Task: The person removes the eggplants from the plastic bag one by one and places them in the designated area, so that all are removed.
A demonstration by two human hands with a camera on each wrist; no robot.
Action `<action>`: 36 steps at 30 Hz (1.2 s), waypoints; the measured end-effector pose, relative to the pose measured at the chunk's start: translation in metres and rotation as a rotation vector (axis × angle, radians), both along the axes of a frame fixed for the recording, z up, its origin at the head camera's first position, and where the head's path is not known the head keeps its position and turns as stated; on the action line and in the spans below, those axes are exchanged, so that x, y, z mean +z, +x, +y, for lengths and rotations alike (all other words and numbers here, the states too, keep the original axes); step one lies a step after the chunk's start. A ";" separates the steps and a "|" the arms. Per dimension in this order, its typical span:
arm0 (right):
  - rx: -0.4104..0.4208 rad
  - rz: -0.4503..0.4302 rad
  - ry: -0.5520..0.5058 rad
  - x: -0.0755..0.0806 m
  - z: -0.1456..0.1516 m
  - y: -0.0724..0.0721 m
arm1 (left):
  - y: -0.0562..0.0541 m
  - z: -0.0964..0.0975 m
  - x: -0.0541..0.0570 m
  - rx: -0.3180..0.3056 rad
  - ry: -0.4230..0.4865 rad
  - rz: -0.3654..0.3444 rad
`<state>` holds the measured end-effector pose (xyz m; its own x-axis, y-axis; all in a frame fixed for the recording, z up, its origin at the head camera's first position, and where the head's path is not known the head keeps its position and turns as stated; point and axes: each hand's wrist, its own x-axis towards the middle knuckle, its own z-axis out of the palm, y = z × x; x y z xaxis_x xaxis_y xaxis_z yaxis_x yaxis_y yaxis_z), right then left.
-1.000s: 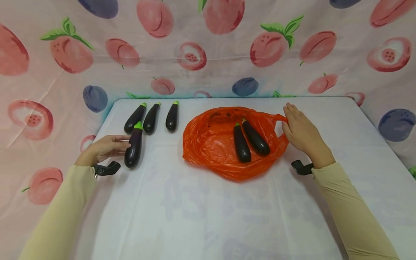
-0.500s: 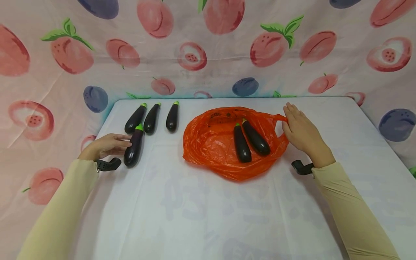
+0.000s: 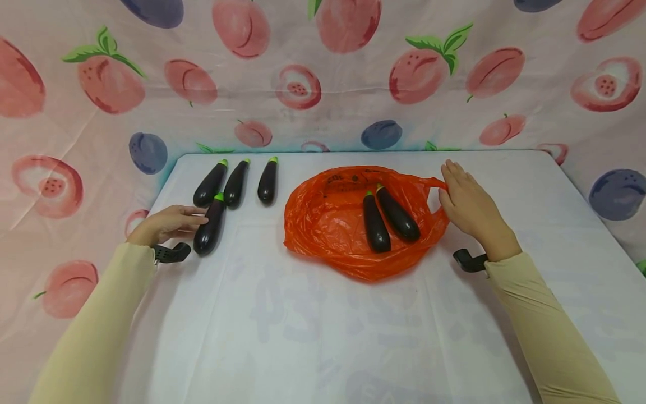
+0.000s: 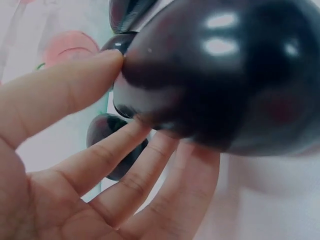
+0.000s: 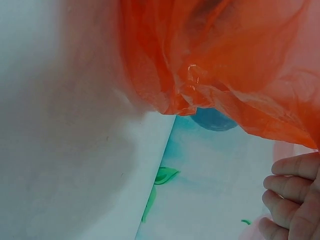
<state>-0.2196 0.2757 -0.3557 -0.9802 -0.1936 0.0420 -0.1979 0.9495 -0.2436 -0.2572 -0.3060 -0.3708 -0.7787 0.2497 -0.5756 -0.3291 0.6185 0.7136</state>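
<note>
In the head view my left hand (image 3: 171,223) holds a dark eggplant (image 3: 209,227) with a green cap at the table's left side. The left wrist view shows the thumb on one side of this eggplant (image 4: 215,85) and several fingers (image 4: 132,182) against its underside. Just behind it lie three more eggplants (image 3: 210,184), side by side near the far edge. My right hand (image 3: 469,202) grips a handle of the spread orange plastic bag (image 3: 328,224); its thumb is partly hidden. Two eggplants (image 3: 375,223) lie in the bag.
A white cloth covers the table (image 3: 323,336). A fruit-printed curtain (image 3: 323,73) hangs behind the far edge and along the left side. Each wrist carries a black camera mount (image 3: 171,253).
My left hand has shifted slightly right and away from me, and the eggplant in it leans a little more to the right. My right hand and the bag stay put.
</note>
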 end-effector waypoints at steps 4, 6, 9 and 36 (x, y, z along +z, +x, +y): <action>0.002 0.007 -0.004 0.000 0.000 0.000 | 0.000 -0.001 -0.003 -0.012 -0.009 0.024; 0.002 0.008 -0.006 0.000 0.000 0.000 | 0.001 -0.001 -0.004 -0.015 -0.008 0.034; 0.001 0.008 -0.007 0.000 0.000 0.000 | 0.002 -0.003 -0.004 -0.026 0.001 0.051; 0.007 -0.005 0.000 0.001 0.000 0.000 | 0.018 0.065 0.037 -0.034 0.157 0.464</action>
<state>-0.2200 0.2759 -0.3547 -0.9789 -0.2007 0.0377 -0.2038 0.9479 -0.2448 -0.2395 -0.2410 -0.3338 -0.9338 0.3359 -0.1233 0.0641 0.4962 0.8658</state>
